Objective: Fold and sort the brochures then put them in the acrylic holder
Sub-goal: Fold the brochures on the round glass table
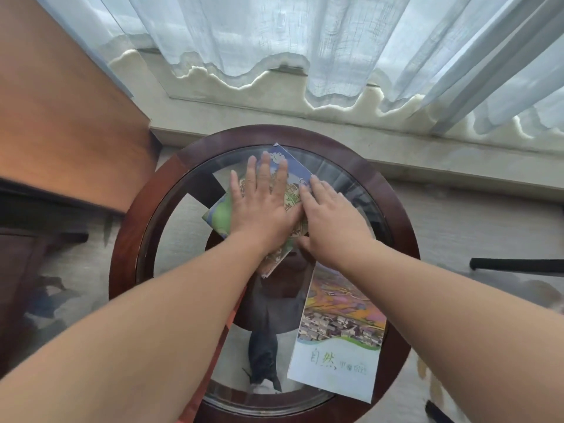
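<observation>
– round table (pixel 122 261), dark wood rim, glass top. what lies nearest?
– a folded brochure (pixel 338 340) at 5 o'clock on the glass. its village photo faces up, with a white band of green characters toward the near rim. its near corner lies on the wood.
– and the hands?
– past it, both rest on a map brochure (pixel 219 213) that runs from the centre of the glass up to 12 o'clock. the left hand (pixel 262 203) lies flat on it, palm down, fingers straight and spread. the right hand (pixel 332 221) sits just beside it on the 3 o'clock side, fingers straight and close together, pressing the map's right edge, with the thumb low at the near side.
– do the two brochures touch?
– cannot tell, since the right wrist covers the place where they would meet.
– and farther off?
– a wooden cabinet (pixel 61 132) at 10 o'clock, a pale sill (pixel 427 160) beyond the table at 12, and a sheer curtain (pixel 274 35) hanging above it.
</observation>
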Tool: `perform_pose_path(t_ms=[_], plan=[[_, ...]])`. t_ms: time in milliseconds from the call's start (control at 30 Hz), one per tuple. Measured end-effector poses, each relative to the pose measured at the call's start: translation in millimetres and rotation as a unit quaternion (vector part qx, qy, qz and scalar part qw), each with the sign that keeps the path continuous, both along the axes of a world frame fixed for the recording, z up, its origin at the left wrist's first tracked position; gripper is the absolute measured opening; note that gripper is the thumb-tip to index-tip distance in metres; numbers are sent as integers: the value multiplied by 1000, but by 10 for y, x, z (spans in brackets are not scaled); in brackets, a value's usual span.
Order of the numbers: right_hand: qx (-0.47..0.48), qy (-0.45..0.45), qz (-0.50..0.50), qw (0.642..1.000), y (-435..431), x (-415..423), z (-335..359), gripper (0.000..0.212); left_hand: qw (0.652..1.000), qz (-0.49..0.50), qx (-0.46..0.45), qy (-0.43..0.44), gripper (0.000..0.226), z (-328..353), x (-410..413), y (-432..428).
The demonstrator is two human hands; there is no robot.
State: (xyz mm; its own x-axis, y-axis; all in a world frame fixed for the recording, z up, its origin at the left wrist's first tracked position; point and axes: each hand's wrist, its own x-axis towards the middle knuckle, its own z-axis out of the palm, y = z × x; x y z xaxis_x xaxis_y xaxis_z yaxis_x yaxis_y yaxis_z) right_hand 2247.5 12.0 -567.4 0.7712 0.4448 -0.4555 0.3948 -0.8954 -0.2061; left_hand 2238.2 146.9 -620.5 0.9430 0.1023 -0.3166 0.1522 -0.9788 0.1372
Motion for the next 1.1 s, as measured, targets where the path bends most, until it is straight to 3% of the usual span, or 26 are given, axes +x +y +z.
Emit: perform_pose_path(t_ms=[133,400,533,700,900,1100], plan=[[-2,13,-1,1000,-41,10,-126,99,1000,-2,-4,-28,85,-87,16,-34],[-23,30,-9,999,-32,-6,-113,103,993,-115,26,-17,91,-51,-441,496],[-34,30,-39,998,105,22,-53,109,998,-58,31,-3,92,-27,-430,466],[-40,25,31,998,256,201,-59,114,998,22,60,-19,92,-4,-549,410],[-14,29,51,998,287,288,-171,115,998,-53,22,-29,92,-83,-507,546],[7,10,26,1000,249,166,-86,105,997,-36,43,59,96,39,-420,482]])
